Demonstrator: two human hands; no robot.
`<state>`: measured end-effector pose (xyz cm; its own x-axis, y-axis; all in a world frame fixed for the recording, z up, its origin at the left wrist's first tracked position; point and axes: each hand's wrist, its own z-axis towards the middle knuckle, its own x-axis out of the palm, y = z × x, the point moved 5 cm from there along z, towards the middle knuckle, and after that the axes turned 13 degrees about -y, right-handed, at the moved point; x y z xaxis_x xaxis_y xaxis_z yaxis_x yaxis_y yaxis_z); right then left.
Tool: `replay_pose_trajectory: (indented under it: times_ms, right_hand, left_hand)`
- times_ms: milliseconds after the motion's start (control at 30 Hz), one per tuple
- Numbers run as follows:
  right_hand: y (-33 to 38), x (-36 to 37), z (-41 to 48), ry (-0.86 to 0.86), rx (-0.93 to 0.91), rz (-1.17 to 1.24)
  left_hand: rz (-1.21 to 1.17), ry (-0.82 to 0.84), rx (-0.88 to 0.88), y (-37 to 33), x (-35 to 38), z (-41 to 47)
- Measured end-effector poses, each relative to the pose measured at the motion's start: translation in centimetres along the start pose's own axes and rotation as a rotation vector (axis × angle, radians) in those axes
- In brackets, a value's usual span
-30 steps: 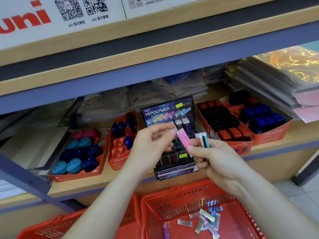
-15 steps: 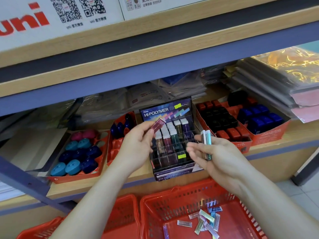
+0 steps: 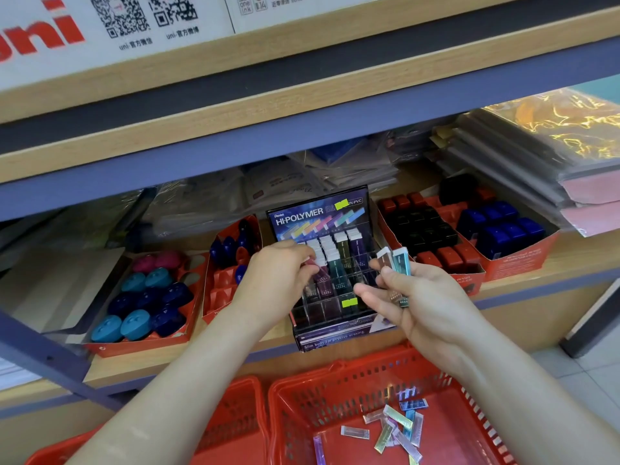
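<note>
On the wooden shelf (image 3: 583, 260), a red cardboard tray (image 3: 141, 345) at the left carries blue, teal and pink rounded pieces. The left hand (image 3: 281, 283) curls its fingers round a slim pinkish eraser (image 3: 311, 263) at the rows of the black Hi-Polymer display box (image 3: 318, 216). The right hand (image 3: 426, 307) pinches two slim erasers (image 3: 392, 261), brown and teal, just right of the box. Below, a red plastic basket (image 3: 335, 391) holds loose erasers (image 3: 396, 427).

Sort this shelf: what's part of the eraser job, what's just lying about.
In the job: left hand, pink eraser it pinches, eraser display, right hand, erasers it holds, loose erasers in the red basket.
Lying about: tray of round blue pieces, red tray of dark blocks, wrapped paper stacks.
</note>
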<state>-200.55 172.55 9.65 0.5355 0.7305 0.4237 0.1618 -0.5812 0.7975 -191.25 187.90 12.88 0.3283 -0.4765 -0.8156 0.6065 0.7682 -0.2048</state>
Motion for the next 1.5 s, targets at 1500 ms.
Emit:
replay_pose_trajectory:
  times_ms: [1500]
  right_hand:
    - [-0.5,-0.5,0.5,-0.042,-0.123,-0.210]
  left_hand:
    - [-0.392,-0.322,-0.558,3.8,-3.0,-4.0]
